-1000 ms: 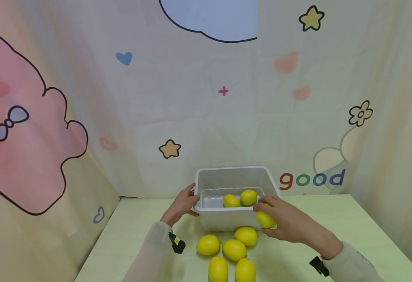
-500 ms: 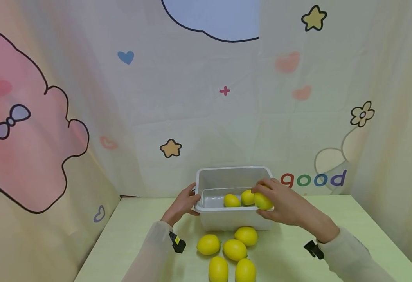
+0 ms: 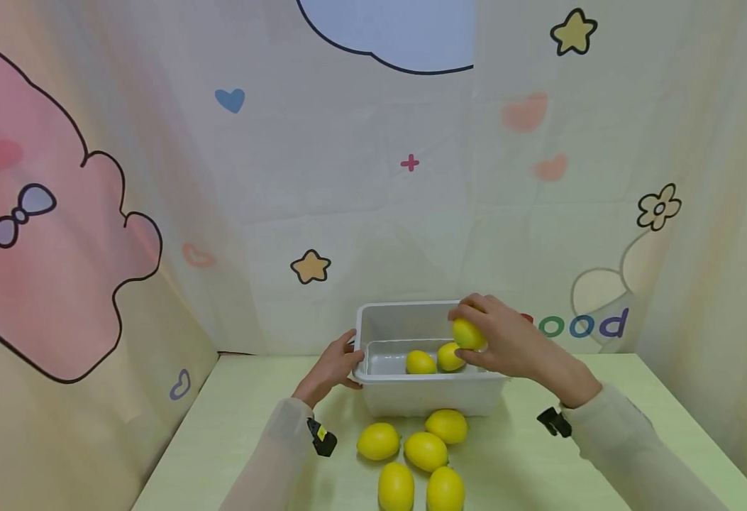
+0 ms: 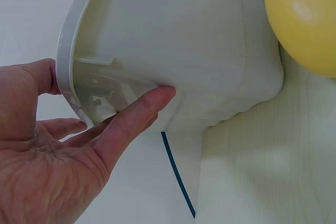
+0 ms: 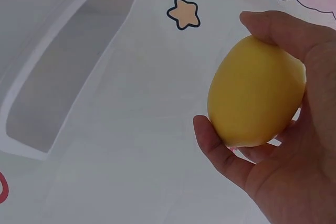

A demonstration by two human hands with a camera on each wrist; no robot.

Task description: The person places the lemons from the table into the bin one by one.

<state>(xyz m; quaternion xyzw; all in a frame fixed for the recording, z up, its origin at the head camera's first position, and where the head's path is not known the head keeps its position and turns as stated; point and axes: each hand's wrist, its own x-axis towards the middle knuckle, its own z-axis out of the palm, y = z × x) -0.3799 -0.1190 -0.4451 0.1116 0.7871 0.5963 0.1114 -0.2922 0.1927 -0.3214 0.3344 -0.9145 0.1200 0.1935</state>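
Observation:
A yellow lemon (image 3: 467,333) is gripped in my right hand (image 3: 507,337), above the right part of a pale grey plastic bin (image 3: 430,395). The right wrist view shows thumb and fingers round this lemon (image 5: 257,93), with the bin's rim (image 5: 26,153) off to the left. My left hand (image 3: 333,363) holds the bin's left end by its rim; in the left wrist view that hand (image 4: 68,145) has fingers on both sides of the rim (image 4: 65,51). Inside the bin lie two lemons, one (image 3: 421,363) left of the other (image 3: 450,357).
Several lemons lie on the pale green table (image 3: 252,426) in front of the bin, the nearest to it being one lemon (image 3: 446,426) at its front wall. A printed curtain (image 3: 271,177) hangs close behind the bin.
My right hand has lifted the lemon from in front of the bin's right front corner, up over the rim and slightly left. My left hand stays on the bin.

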